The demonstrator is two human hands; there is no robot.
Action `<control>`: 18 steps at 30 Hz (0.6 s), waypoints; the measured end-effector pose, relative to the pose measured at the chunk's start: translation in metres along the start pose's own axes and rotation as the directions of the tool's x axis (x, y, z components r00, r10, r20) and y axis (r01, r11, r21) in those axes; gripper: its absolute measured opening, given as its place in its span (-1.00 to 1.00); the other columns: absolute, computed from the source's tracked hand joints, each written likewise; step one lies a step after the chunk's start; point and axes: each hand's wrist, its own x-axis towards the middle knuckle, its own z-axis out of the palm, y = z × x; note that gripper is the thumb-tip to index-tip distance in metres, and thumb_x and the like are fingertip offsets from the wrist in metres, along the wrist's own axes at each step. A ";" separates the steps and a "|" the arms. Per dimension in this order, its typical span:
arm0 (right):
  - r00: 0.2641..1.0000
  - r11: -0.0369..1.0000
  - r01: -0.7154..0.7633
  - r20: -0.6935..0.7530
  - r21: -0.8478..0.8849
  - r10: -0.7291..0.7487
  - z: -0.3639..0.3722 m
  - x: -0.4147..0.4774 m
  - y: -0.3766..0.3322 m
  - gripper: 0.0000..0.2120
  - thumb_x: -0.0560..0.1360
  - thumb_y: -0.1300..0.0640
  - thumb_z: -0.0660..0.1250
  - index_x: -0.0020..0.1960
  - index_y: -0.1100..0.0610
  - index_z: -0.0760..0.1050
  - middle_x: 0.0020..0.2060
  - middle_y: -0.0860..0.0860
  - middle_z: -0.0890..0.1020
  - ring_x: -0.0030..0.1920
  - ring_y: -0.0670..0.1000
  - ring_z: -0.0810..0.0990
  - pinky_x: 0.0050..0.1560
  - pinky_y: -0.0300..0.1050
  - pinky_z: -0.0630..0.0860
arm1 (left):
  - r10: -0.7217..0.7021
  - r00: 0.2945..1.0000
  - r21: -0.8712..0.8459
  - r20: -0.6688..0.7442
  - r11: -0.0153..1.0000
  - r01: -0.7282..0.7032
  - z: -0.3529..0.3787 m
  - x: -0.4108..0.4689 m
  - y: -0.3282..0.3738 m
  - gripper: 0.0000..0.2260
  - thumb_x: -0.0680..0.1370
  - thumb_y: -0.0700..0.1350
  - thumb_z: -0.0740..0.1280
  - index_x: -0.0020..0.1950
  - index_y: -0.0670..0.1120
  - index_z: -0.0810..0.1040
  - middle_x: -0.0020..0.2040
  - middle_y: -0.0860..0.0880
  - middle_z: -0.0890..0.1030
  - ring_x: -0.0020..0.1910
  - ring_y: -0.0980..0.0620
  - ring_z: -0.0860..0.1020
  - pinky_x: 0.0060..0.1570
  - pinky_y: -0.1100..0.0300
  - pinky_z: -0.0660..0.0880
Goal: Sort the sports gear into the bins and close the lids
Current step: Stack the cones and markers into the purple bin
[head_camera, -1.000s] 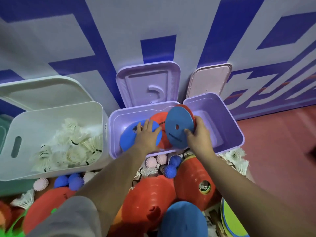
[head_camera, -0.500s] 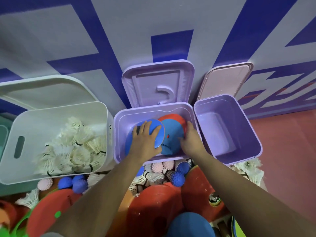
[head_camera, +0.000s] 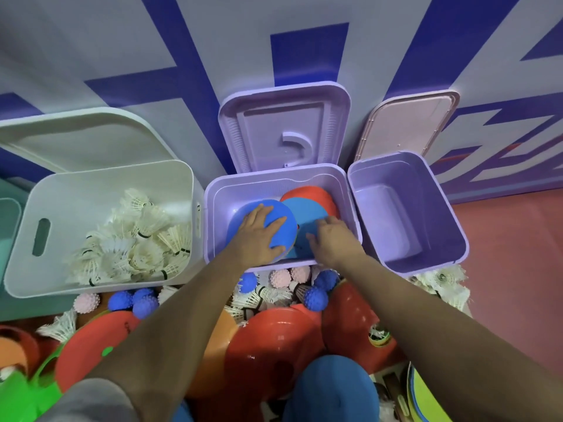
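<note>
Pressing discs into middle bin (head_camera: 220, 190)
With spread left hand (head_camera: 259, 239) on blue disc (head_camera: 288, 236), close-fingered right hand (head_camera: 335, 242) on lighter disc (head_camera: 304, 213), upright a second ago.

A grey sleeve (head_camera: 88, 400) covers the left upper arm at seven o'clock; both forearms (head_camera: 182, 315), the left hand (head_camera: 259, 236) and the right hand (head_camera: 335, 243) are bare

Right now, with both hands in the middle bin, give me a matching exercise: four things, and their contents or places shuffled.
Things:
1 white bin
2 middle purple bin
3 right purple bin
4 spiky balls

Matches:
a discs inside
b nothing visible inside
c loose in front of the bins
d shuttlecocks inside

Pairs: 1-d, 2-a, 3-b, 4-c.
</note>
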 end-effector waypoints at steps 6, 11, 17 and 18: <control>0.932 0.923 0.253 -0.330 0.290 -0.152 -0.021 -0.048 -0.007 -0.72 0.58 0.11 0.26 0.21 0.25 0.51 0.10 0.17 0.54 0.12 0.17 0.54 0.19 -0.02 0.40 | -0.179 0.969 -0.451 -0.170 0.888 0.085 -0.031 -0.038 0.023 -0.50 0.48 0.05 0.26 0.35 -0.18 0.49 0.38 -0.19 0.41 0.39 -0.16 0.37 0.42 0.07 0.25; 0.905 0.867 0.374 -0.335 0.331 -0.263 0.003 -0.119 -0.002 -0.84 0.52 0.09 0.25 -0.01 0.17 0.50 -0.12 0.08 0.51 -0.05 0.11 0.51 0.03 0.02 0.42 | -0.270 0.876 -0.599 -0.400 0.800 -0.027 -0.034 -0.132 0.057 -0.79 0.52 -0.12 0.32 0.12 -0.14 0.58 0.05 -0.03 0.49 0.07 0.07 0.53 0.11 0.19 0.49; 0.968 0.927 0.228 0.035 0.297 -0.250 0.054 -0.163 0.000 -0.43 0.48 -0.15 0.38 0.34 0.16 0.38 0.19 0.12 0.48 0.18 0.11 0.50 0.25 -0.07 0.40 | -0.455 0.861 -0.647 -0.229 0.732 0.215 0.030 -0.205 0.073 -0.74 0.48 -0.05 0.44 0.13 -0.07 0.54 0.04 -0.03 0.52 0.05 0.04 0.53 0.14 0.07 0.49; 0.968 0.934 0.206 0.079 0.293 -0.238 0.060 -0.165 -0.001 -0.36 0.47 -0.16 0.40 0.39 0.16 0.33 0.23 0.13 0.45 0.20 0.12 0.50 0.28 -0.07 0.40 | -0.470 0.870 -0.630 -0.150 0.724 0.282 0.038 -0.210 0.073 -0.64 0.47 0.01 0.46 0.20 -0.08 0.52 0.10 -0.06 0.52 0.12 0.00 0.52 0.20 0.10 0.45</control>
